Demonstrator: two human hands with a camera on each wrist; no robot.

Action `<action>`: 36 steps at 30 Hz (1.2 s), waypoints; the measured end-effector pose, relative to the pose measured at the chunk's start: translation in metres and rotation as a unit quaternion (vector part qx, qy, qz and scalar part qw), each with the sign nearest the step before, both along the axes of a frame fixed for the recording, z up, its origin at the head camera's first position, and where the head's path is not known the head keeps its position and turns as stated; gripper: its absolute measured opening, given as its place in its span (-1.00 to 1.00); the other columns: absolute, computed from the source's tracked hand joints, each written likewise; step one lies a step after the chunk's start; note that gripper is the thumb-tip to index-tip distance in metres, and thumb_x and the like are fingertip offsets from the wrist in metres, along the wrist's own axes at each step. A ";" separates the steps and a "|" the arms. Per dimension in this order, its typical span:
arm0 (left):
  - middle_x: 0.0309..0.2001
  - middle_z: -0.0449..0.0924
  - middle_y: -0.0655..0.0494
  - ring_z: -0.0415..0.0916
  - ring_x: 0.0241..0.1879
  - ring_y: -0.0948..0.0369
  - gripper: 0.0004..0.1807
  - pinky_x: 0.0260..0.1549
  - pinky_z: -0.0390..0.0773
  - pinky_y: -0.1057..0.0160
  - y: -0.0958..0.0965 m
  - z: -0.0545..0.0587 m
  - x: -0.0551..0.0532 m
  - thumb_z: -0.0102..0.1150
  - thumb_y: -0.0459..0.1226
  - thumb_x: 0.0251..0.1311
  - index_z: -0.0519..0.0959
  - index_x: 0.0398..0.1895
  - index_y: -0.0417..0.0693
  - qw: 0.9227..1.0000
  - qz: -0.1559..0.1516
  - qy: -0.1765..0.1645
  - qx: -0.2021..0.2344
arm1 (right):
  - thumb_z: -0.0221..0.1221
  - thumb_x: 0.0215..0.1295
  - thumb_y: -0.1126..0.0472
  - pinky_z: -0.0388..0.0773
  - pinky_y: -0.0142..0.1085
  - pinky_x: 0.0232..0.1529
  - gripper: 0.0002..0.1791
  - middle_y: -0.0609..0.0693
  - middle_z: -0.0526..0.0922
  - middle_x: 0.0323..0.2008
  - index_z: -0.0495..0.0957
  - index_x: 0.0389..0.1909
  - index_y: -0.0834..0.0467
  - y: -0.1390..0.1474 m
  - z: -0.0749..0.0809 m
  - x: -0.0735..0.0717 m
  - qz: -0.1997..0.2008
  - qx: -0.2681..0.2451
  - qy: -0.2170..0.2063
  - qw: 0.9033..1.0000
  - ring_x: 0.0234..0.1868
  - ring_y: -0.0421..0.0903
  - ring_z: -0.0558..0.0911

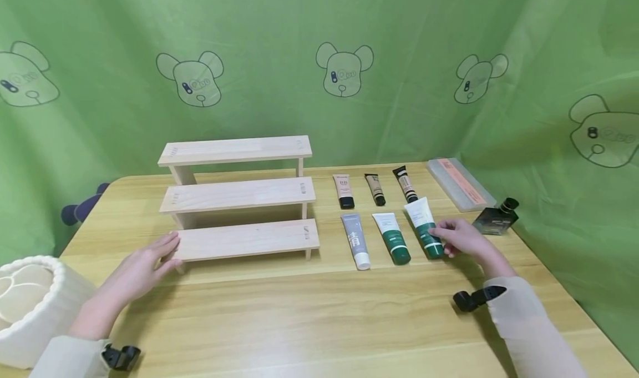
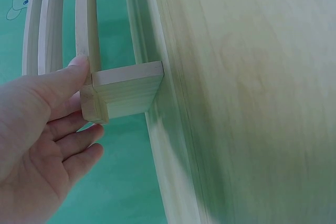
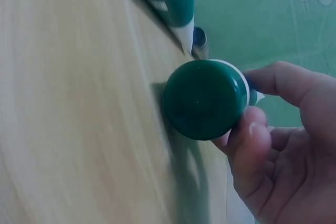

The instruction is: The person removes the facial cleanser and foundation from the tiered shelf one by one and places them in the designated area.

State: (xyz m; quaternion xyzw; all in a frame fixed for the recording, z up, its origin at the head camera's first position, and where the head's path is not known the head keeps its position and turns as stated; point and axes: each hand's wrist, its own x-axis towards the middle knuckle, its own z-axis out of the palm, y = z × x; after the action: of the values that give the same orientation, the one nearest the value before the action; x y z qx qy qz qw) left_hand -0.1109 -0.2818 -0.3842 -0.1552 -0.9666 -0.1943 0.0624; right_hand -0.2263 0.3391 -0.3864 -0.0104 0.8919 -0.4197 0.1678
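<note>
A three-tier wooden display rack (image 1: 244,239) stands left of centre. My left hand (image 1: 142,267) holds the left end of its lowest shelf; in the left wrist view the thumb (image 2: 79,62) lies along the shelf end and the other fingers are curled beside it. At the right, my right hand (image 1: 461,239) pinches a white-and-green squeeze tube (image 1: 424,228) near its green cap (image 3: 202,100). A matching squeeze tube (image 1: 391,238) lies just left of it, then a grey-blue tube (image 1: 355,242). Behind these lie a pink BB cream tube (image 1: 343,191) and two small black-capped tubes (image 1: 375,189) (image 1: 405,185).
Right of the tubes lie a flat translucent case (image 1: 459,184) with a pink label and a dark bottle (image 1: 496,217) with a black cap. A white scalloped container (image 1: 50,311) is at the left front. A green curtain (image 1: 279,106) hangs behind the wooden table (image 1: 299,322).
</note>
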 end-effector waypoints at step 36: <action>0.21 0.23 -0.36 0.21 0.15 -0.27 -0.43 0.06 0.24 -0.22 0.000 -0.001 0.001 0.16 -0.25 0.19 0.32 0.16 -0.46 1.000 0.001 0.000 0.003 | -0.06 0.38 0.11 0.59 -0.24 -0.43 -0.49 0.23 0.48 -0.26 0.30 0.04 0.53 0.012 0.004 -0.003 -0.006 0.030 0.003 1.000 -0.42 -0.07 0.54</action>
State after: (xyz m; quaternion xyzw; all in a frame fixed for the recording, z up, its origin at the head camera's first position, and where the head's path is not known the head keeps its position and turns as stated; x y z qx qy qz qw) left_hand -0.1101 -0.2822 -0.3847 -0.1543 -0.9660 -0.1974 0.0635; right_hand -0.2290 0.3511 -0.3825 -0.0016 0.9046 -0.3939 0.1630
